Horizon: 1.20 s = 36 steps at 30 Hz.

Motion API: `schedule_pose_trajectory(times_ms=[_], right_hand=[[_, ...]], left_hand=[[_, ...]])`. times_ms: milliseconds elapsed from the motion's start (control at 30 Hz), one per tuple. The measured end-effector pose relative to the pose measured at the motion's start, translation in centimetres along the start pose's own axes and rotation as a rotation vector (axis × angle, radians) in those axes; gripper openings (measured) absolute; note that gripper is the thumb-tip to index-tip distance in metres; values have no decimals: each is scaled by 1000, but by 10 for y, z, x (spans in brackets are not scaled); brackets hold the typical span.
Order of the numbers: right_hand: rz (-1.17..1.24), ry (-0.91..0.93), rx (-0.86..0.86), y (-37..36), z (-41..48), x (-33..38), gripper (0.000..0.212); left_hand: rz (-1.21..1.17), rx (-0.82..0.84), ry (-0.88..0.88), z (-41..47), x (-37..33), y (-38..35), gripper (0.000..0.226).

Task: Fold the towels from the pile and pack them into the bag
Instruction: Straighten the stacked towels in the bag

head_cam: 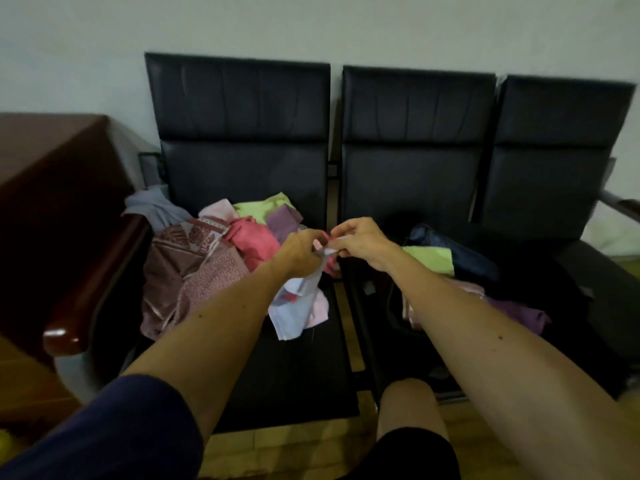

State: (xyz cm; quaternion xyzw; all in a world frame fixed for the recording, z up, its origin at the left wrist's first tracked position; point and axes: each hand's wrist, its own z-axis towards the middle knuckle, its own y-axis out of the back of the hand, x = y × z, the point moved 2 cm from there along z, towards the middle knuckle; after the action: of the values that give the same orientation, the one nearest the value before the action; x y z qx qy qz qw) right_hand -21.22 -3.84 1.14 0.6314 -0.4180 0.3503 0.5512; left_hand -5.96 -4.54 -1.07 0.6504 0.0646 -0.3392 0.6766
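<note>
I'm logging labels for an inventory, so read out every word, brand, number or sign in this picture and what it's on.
No readable text anywhere in the head view.
The light blue towel, pinched by the left hand and right hand, shows only a blurred pink patch, no letters.
The maroon towel has a leaf print, not writing.
The bag and the black chairs show no legible label.

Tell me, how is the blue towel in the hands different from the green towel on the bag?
The blue towel hangs in the air, pinched by the left hand and right hand; the green towel rests untouched on the bag. The blue towel is loose and crumpled; the green towel lies flat and looks folded. Both are small cloths.
</note>
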Motion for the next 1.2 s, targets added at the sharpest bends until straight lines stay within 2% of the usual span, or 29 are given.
schedule_pose_trajectory(times_ms=[100, 200, 267, 333, 400, 533, 667, 800, 867, 1100, 1200], right_hand=[[7, 97, -25, 14, -13, 39, 21], [-69, 150, -7, 17, -30, 64, 21], [-44, 146, -10, 15, -40, 73, 14], [-26, 178, -37, 15, -49, 89, 10], [-26, 229, -69, 20, -54, 110, 9], [24, 328, -79, 37, -64, 151, 9], [68, 382, -148, 45, -68, 169, 16], [20, 311, -129, 37, -72, 168, 70], [5, 278, -92, 27, -79, 177, 83], [17, 414, -161, 31, -91, 272, 61], [-26, 528, -220, 49, -106, 317, 39]], left_hand=[[-86, -138, 15, 3, -23, 55, 15], [-158, -167, 97, -4, -38, 102, 25], [-99, -46, 58, -12, -45, 110, 18], [17, 193, 12, -25, -46, 106, 3], [19, 300, 34, -29, -39, 100, 6], [83, 50, -16, -26, -37, 121, 19], [159, -20, -66, -25, -56, 163, 24], [128, -190, -115, -19, -74, 221, 26], [74, -280, -101, -15, -85, 245, 27], [-85, -542, -222, -2, -173, 344, 26], [-161, -622, -277, -11, -210, 385, 26]])
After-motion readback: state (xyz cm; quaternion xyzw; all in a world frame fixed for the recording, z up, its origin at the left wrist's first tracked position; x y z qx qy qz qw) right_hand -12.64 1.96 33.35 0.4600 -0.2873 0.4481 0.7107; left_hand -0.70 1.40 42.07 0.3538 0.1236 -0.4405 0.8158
